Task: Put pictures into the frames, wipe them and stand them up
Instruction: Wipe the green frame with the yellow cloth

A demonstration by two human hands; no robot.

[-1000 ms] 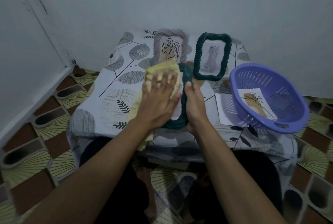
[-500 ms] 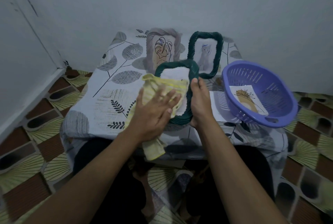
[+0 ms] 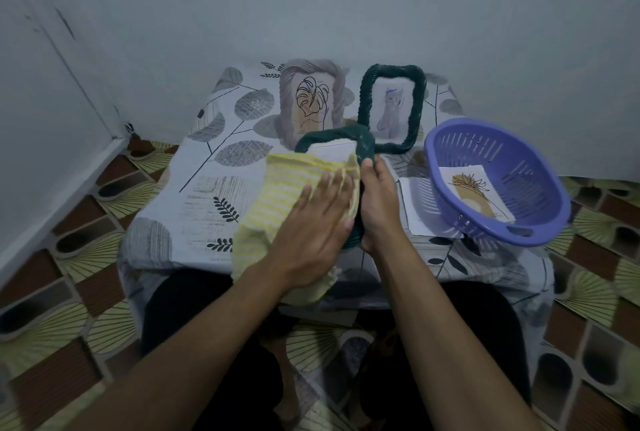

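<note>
On the surface (image 3: 207, 208), the left hand (image 3: 311, 222) pressed a cloth (image 3: 277, 188), fingers straight, on a frame (image 3: 332, 137) the right hand (image 3: 377, 198) gripped: the wiping step, with standing it up judged next.

2 bare forearms (image 3: 194, 337) run up from the bottom edge of the frame to the left hand (image 3: 311, 222) and right hand (image 3: 377, 202) at centre. No sleeve cuffs in view. Black fabric trousers (image 3: 194, 309) cover both legs, lower centre, plain, no visible markings.
</note>
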